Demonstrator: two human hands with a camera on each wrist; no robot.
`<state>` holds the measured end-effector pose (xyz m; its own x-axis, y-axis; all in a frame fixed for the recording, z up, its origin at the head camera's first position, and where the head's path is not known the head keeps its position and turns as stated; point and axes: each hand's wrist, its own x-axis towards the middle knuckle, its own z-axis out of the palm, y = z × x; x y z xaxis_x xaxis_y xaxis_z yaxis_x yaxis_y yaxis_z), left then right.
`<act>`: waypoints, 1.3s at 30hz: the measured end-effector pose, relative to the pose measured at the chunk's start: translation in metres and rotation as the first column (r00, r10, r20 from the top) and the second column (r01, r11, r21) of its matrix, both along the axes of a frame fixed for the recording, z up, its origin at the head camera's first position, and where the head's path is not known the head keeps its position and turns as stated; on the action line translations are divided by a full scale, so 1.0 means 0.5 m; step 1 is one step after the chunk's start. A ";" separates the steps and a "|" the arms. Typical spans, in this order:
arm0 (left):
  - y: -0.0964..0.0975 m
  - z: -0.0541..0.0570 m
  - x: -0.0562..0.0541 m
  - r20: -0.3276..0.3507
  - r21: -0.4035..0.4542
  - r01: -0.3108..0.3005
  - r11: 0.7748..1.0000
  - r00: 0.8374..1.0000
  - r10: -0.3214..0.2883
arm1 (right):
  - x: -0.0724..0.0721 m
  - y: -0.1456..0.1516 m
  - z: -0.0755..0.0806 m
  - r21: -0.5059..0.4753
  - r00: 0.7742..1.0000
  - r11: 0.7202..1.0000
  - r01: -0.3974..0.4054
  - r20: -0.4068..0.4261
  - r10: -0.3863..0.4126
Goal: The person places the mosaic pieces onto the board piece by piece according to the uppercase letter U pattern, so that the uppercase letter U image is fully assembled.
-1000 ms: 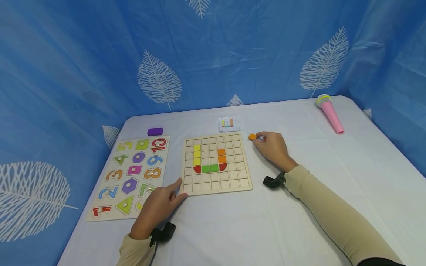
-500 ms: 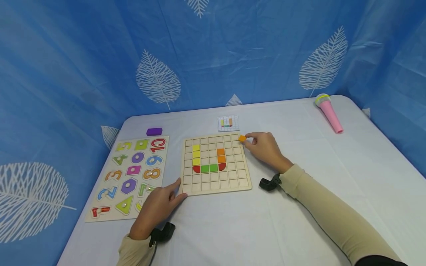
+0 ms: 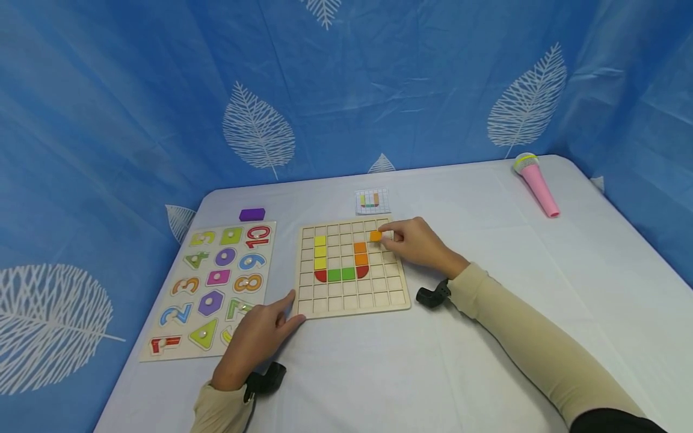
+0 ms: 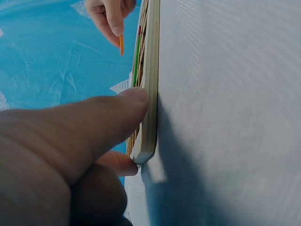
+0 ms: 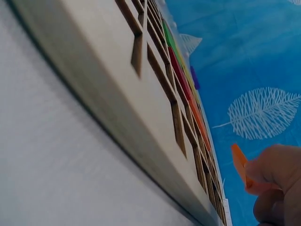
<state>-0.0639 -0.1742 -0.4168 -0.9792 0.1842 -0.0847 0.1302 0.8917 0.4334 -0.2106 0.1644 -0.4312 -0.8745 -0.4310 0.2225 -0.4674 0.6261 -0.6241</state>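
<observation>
A wooden grid board [image 3: 335,304] lies on the table, bearing a U of yellow tiles [image 3: 320,252], red corner tiles [image 3: 321,275], green tiles [image 3: 341,274] and orange tiles [image 3: 361,259]. Between thumb and index finger, my right hand [image 3: 418,242] pinches a loose orange square tile [image 3: 376,236] over the board's upper right part. In the right wrist view this tile [image 5: 239,164] is tilted, raised off the grid. My left hand [image 3: 260,334] touches the board's near left corner, thumb at the front edge and index finger at the left side.
A number-and-shape puzzle board [image 3: 178,300] lies left, partly under my left hand. Behind it is a purple block [image 3: 252,214]. A small card [image 3: 372,201] with a U pattern lies beyond the grid. A pink toy microphone [image 3: 540,189] lies at the far right.
My right hand has carried the orange tile leftward, from beside the board's far right corner to over its upper right squares. The left hand has stayed at the near left corner.
</observation>
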 end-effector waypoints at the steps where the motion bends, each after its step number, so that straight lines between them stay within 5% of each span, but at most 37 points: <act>1: 0.000 0.000 0.001 0.000 0.000 0.000 1.000 1.000 0.000 | -0.001 -0.001 0.000 0.005 1.000 1.000 -0.010 -0.004 0.010; 13: -0.002 0.000 0.000 -0.001 0.000 -0.003 1.000 1.000 0.003 | -0.018 -0.029 0.012 -0.007 0.998 0.998 -0.067 -0.020 0.067; 20: -0.001 -0.006 -0.003 0.009 0.005 -0.009 1.000 1.000 0.008 | -0.028 -0.039 -0.007 -0.006 0.997 0.998 -0.064 0.036 0.064; 39: 0.000 -0.005 -0.004 0.000 0.002 -0.020 1.000 1.000 0.020 | -0.053 -0.064 -0.020 0.072 0.996 0.994 -0.087 0.020 0.085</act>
<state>-0.0661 -0.1741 -0.4191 -0.9827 0.1650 -0.0843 0.1126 0.8931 0.4355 -0.2373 0.1326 -0.4414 -0.8369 -0.5193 0.1730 -0.5110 0.6280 -0.5869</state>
